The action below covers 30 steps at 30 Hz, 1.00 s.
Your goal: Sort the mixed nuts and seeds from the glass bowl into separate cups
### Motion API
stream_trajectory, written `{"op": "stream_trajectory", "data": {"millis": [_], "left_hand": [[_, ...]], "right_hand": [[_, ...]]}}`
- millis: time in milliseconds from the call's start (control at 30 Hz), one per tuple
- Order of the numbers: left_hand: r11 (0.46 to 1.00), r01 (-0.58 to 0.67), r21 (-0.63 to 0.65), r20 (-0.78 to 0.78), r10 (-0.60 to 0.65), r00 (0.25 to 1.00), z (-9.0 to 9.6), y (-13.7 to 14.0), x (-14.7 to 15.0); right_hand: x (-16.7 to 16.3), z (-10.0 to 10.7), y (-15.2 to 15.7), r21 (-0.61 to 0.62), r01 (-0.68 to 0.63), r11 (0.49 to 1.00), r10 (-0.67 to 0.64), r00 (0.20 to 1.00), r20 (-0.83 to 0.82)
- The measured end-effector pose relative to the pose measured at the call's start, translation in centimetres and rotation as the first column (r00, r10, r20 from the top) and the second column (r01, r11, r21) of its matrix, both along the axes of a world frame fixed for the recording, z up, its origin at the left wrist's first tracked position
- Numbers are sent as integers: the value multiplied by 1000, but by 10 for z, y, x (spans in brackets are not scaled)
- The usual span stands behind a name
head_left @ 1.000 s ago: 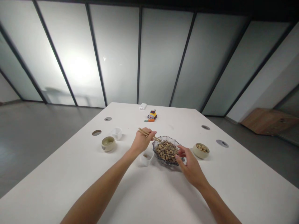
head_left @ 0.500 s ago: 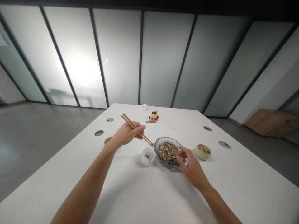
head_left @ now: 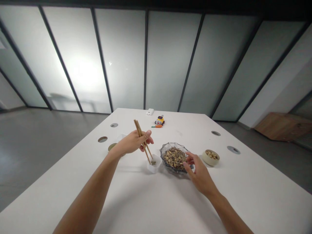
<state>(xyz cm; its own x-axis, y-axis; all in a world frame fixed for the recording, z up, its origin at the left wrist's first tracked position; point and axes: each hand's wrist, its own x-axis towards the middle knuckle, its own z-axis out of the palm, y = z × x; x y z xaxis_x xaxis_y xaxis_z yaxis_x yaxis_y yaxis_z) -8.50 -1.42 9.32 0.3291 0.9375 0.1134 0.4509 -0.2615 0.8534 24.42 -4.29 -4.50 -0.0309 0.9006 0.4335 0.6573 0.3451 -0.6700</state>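
Observation:
My left hand (head_left: 135,141) is closed around a pair of wooden chopsticks (head_left: 146,147), which slant down with their tips in a small white plastic cup (head_left: 154,168). Something small and dark, perhaps seeds, lies in the cup by the tips. Right of the cup stands a clear faceted glass bowl (head_left: 168,147) heaped with striped sunflower seeds and paler nuts or seeds (head_left: 175,158). My right hand (head_left: 198,172) rests at the bowl's right rim, thumb and fingers apart, with nothing seen between them.
A cream bowl of nuts (head_left: 211,158) stands to the right. Behind my left wrist, a greenish round container (head_left: 111,146) is partly hidden. Farther back lie a toy vehicle (head_left: 160,120), a toy carrot (head_left: 158,126) and a white box-like device (head_left: 149,111). The white table (head_left: 156,208) has round holes.
The chopsticks have swung from the glass bowl's left edge into the white cup and stand steeper, their tips now apart. My right hand has stayed at the bowl.

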Motion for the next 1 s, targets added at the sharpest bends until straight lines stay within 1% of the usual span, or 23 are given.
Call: {"op": "stream_trajectory", "data": {"millis": [133,200,300,433,533,600,800,1000], "left_hand": [[999,-28,28,64,27,998,-2,0,5],[996,-46,75,121,37,992,-8,1,14],[981,-35,193,152,5,988,-23,3,36],[948,58,312,83,-88,993,-49,8,66],[935,124,331,70,-155,985,-66,12,79],[927,149,344,72,-184,980,-74,14,83],[913,166,373,89,-214,973,-83,13,92],[907,212,365,32,-239,970,-95,14,99]], "right_hand": [[0,0,-1,-12,-2,1000,2,1000,1],[-1,1,-1,-12,-5,1000,5,1000,-4],[-1,0,0,-10,-10,1000,10,1000,-6],[-1,-1,1,5,-7,1000,7,1000,-4],[0,-2,1,7,-11,1000,11,1000,-2],[0,-2,1,3,-15,1000,15,1000,-1],[-1,0,0,2,-23,1000,23,1000,2],[-4,6,-2,30,-39,999,38,999,15]]}}
